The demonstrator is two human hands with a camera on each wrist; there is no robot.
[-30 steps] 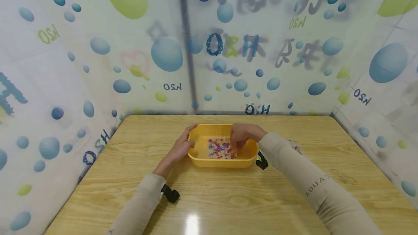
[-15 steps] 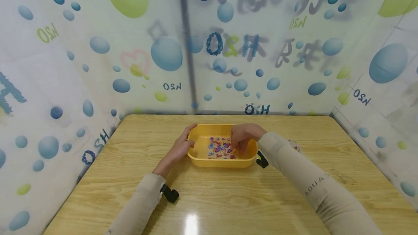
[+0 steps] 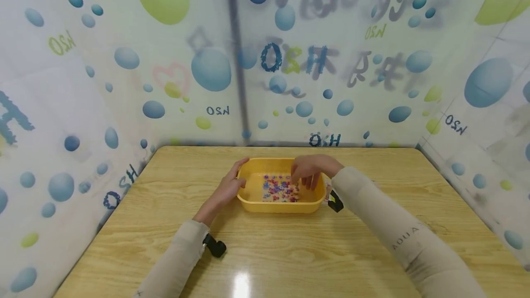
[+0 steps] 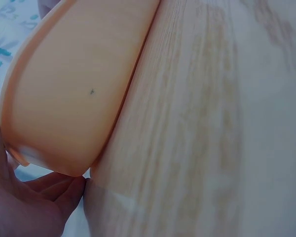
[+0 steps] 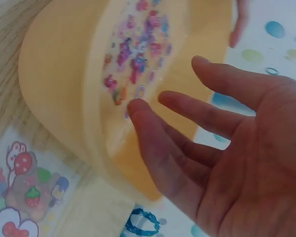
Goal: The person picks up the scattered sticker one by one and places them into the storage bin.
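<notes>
A yellow plastic basin (image 3: 267, 207) stands on the table. On its floor is a patch of small multicoloured figures (image 3: 278, 191), which look like stickers; their kind is too blurred to tell. My left hand (image 3: 228, 187) grips the basin's left end, thumb over the rim and fingers along the outside wall, as the left wrist view shows the hand (image 4: 37, 202) at the basin's corner. My right hand (image 3: 310, 169) hovers over the basin's right half. In the right wrist view its fingers (image 5: 153, 143) are loosely bent and spread, with nothing seen between them.
A clear sheet or packet with cartoon pictures (image 5: 32, 197) lies on the table beside the basin's right end. The wooden table (image 3: 265, 252) meets curtains (image 3: 265, 105) printed with blue and green dots at the back and sides. Black wrist cameras (image 3: 215, 246) sit on both wrists.
My right hand has lifted slightly from the basin floor, and its fingers have spread apart. The left hand and the basin stay in place.
</notes>
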